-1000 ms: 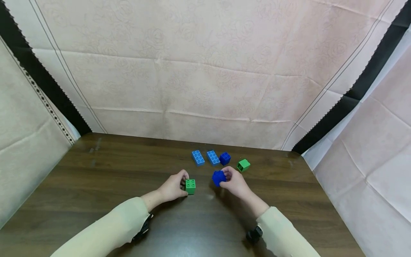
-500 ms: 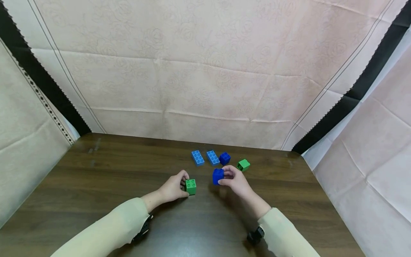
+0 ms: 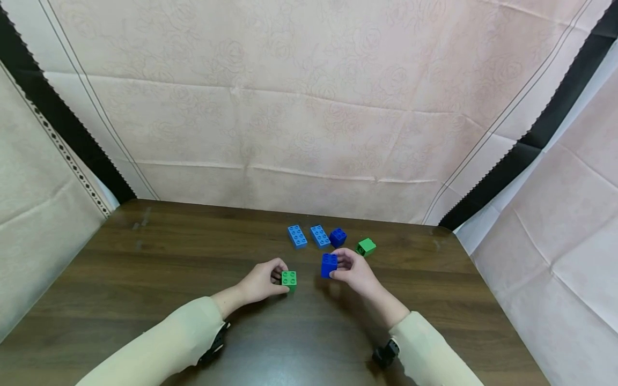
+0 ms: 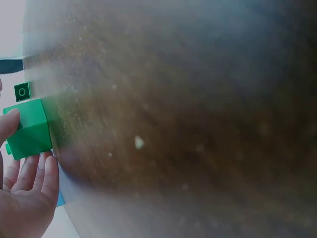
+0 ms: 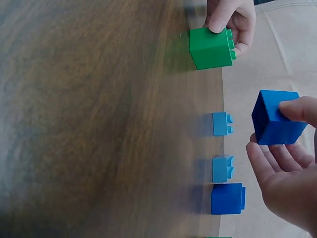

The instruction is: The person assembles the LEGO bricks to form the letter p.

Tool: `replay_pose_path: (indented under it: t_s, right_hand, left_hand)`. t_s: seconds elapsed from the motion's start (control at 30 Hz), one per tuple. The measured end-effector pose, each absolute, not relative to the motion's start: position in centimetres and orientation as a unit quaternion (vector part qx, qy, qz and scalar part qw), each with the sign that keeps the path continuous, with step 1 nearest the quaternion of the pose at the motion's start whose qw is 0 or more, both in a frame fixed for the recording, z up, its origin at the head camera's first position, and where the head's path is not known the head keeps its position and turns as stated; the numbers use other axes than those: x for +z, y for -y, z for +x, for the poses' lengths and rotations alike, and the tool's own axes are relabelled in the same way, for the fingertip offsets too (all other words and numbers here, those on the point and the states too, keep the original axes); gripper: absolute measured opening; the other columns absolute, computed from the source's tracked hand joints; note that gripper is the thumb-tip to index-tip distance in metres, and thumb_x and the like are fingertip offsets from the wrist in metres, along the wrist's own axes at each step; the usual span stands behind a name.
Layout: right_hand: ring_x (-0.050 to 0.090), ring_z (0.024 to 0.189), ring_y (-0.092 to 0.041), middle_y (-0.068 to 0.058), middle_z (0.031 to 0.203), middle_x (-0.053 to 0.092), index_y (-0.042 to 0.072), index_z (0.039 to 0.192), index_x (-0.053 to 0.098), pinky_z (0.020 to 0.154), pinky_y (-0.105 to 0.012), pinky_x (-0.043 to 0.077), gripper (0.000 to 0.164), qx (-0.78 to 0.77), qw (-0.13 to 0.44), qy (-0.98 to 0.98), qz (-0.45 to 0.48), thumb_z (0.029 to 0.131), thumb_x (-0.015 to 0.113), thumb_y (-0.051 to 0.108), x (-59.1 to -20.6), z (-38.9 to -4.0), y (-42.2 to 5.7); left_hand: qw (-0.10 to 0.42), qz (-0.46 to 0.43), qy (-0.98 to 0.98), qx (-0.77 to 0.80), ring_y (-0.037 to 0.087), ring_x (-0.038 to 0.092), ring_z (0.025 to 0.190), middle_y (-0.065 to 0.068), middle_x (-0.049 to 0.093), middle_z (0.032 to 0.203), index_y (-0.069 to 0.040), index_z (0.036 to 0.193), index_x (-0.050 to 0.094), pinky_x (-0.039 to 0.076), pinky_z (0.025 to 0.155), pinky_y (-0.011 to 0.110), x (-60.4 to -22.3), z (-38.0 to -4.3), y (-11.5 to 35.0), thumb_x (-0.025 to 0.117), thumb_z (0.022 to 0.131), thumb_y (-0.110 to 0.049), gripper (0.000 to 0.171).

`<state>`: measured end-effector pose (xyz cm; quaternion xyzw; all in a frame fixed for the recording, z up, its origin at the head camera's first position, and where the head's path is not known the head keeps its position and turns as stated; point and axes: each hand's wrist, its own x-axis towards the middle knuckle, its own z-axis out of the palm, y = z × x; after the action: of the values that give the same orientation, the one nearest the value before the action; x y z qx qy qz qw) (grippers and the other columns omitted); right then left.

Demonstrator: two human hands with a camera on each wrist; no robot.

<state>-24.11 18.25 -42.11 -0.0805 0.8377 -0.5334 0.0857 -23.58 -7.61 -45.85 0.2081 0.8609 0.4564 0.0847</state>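
Note:
My left hand pinches a green toy building block between thumb and fingers, its studs facing up. In the right wrist view that green block sits low near the tabletop; whether it touches cannot be told. My right hand grips a dark blue block by its right side, held above the table with a shadow below. In the right wrist view the thumb presses one face of this blue block, with fingers beneath. A short gap separates the two held blocks.
Two light blue bricks, a left one and a right one, lie behind the hands. Beside them are another dark blue block and a green block tipped on its side. A pale cloth hangs behind the wooden table.
The right hand has turned the blue block from slanted to upright. My left hand has shifted slightly rightward with the green block, whose studded top faces the head camera more. The other blocks stayed put.

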Motion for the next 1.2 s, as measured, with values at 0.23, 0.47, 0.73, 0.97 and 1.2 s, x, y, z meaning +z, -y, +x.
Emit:
replay_pose_path:
  t_s: [0.23, 0.47, 0.73, 0.97, 1.2]
  right_hand:
    - [0.059, 0.092, -0.019, -0.018, 0.108, 0.064, 0.0, 0.111, 0.053, 0.087, -0.036, 0.051, 0.035, -0.535, 0.095, -0.836, -0.081, 0.08, 0.068, 0.002, -41.8, -23.9, -18.0]
    - [0.06, 0.092, -0.02, -0.018, 0.108, 0.066, 0.001, 0.111, 0.054, 0.085, -0.035, 0.051, 0.035, -0.524, 0.097, -0.84, -0.1, 0.08, 0.071, 0.007, -41.6, -23.9, -17.6]
    - [0.061, 0.097, -0.022, -0.016, 0.111, 0.065, 0.003, 0.109, 0.058, 0.088, -0.039, 0.052, 0.034, -0.507, 0.103, -0.843, -0.147, 0.08, 0.073, 0.013, -41.3, -23.6, -16.4]
    - [0.061, 0.099, -0.023, -0.016, 0.111, 0.064, 0.003, 0.11, 0.059, 0.089, -0.039, 0.052, 0.034, -0.507, 0.115, -0.839, -0.159, 0.08, 0.073, 0.011, -40.9, -23.5, -15.2]
    - [0.061, 0.099, -0.026, -0.019, 0.109, 0.064, 0.0, 0.108, 0.059, 0.089, -0.039, 0.051, 0.031, -0.505, 0.128, -0.834, -0.181, 0.08, 0.072, 0.005, -39.5, -22.7, -14.3]
  left_hand:
    - [0.084, 0.22, -0.857, 0.458, 0.017, 0.057, 0.092, 0.007, 0.061, 0.097, -0.005, 0.101, 0.055, 0.053, 0.079, 0.031, -46.0, -23.7, 7.5, 0.074, 0.078, -0.009, 0.029]
    - [0.089, 0.225, -0.855, 0.459, 0.018, 0.058, 0.091, 0.007, 0.061, 0.097, -0.005, 0.102, 0.057, 0.053, 0.078, 0.031, -45.9, -23.6, 7.2, 0.074, 0.078, -0.009, 0.03]
    - [0.098, 0.23, -0.851, 0.463, 0.016, 0.058, 0.089, 0.006, 0.062, 0.096, -0.006, 0.102, 0.057, 0.054, 0.078, 0.029, -46.0, -23.5, 6.8, 0.073, 0.079, -0.009, 0.028]
    - [0.096, 0.231, -0.85, 0.464, 0.016, 0.058, 0.088, 0.006, 0.063, 0.095, -0.005, 0.1, 0.057, 0.054, 0.078, 0.032, -45.8, -23.2, 6.4, 0.075, 0.078, -0.012, 0.029]
    - [0.093, 0.233, -0.854, 0.455, 0.016, 0.058, 0.088, 0.007, 0.062, 0.095, -0.004, 0.1, 0.056, 0.053, 0.078, 0.033, -45.7, -23.0, 6.1, 0.077, 0.077, -0.013, 0.032]
